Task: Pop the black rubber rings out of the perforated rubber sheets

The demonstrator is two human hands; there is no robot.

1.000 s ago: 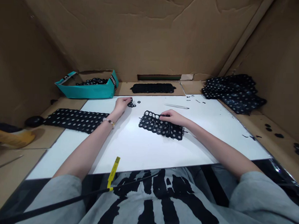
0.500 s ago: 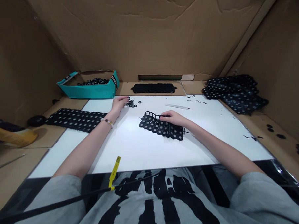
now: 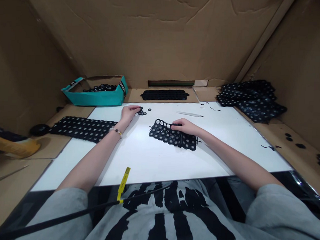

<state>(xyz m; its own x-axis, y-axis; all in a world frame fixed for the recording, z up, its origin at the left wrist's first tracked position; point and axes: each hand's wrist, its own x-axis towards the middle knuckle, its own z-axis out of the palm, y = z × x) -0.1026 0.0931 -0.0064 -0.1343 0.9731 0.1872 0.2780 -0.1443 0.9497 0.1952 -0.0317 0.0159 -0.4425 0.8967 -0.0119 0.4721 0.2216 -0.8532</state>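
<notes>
At a small pile of black rings (image 3: 142,111) on the white board (image 3: 147,162), my left hand (image 3: 129,115) reaches in from the left. Its fingers are closed together at the pile's near-left edge, and whatever is between them is hidden. My right hand (image 3: 184,126) grips the upper edge of a black panel of joined rings (image 3: 172,136) with thumb and fingers. That panel lies flat and slightly tilted mid-board, with open holes along its upper left edge. One loose ring (image 3: 149,109) sits just right of the pile.
A teal-sided box (image 3: 97,99) of black rings stands back left. A longer dotted panel (image 3: 81,128) lies left, under my forearm. Behind are a black strip (image 3: 165,94) and a white pen (image 3: 190,114); stacked panels (image 3: 252,97) lie back right. Cardboard walls (image 3: 163,38) surround the board.
My left hand has shifted slightly right, its fingers now covering part of the ring pile. My right hand and the panel it grips have stayed put.
</notes>
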